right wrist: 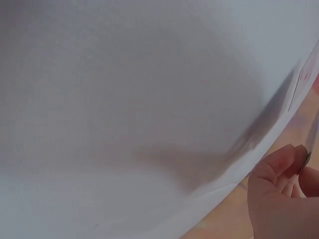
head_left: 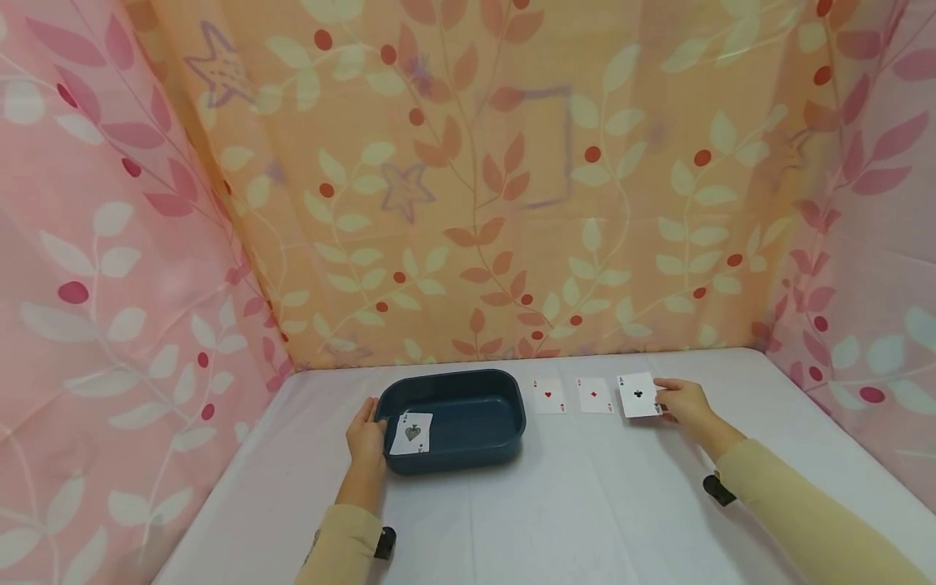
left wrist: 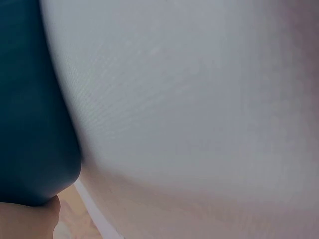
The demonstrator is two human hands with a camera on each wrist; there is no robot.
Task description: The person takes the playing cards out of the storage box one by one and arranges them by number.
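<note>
At the left end of a dark blue rectangular tray (head_left: 468, 459), my left hand (head_left: 366, 439) grips the rim, thumb on top. A fingertip also shows against the blue side in the left wrist view. An ace of spades (head_left: 412, 434) lies in the tray's left part, with the edge of what looks like another card beneath it. My right hand (head_left: 687, 406) pinches the right edge of an ace of clubs (head_left: 634, 394), face up. In the right wrist view the card, seen thin and edge-on, is held off the tabletop, with a shadow below.
Between the tray and the clubs card, an ace of hearts (head_left: 548, 396) and an ace of diamonds (head_left: 595, 396) lie face up in a row. White cloth covers the table (head_left: 556, 520). Patterned curtains (head_left: 468, 203) stand behind and at both sides.
</note>
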